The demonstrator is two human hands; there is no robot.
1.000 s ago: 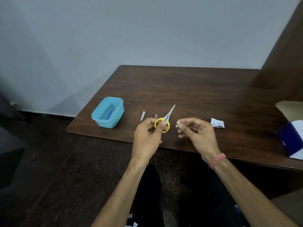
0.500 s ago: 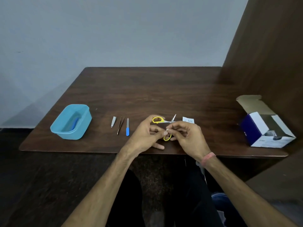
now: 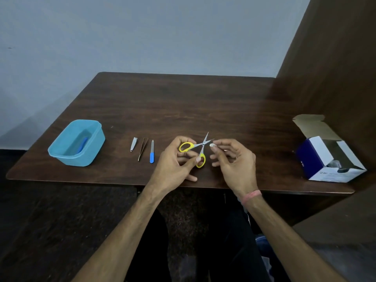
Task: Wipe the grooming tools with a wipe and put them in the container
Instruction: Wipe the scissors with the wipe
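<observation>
My left hand grips small yellow-handled scissors by their loops, blades spread apart and pointing away from me. Just right of the blades, my right hand pinches a small white wipe between thumb and forefinger. To the left on the table lie a nail clipper, tweezers and a blue-handled nail file, side by side. The light blue container stands at the table's left, with a blue tool inside.
The dark wooden table has its front edge just below my hands. An opened blue and white cardboard box sits at the right edge. A brown wooden panel rises at the right, a pale wall behind.
The scissors' blades have spread wider apart. My right hand drew slightly right of the blades with the wipe. Over the second, the view swung right.
</observation>
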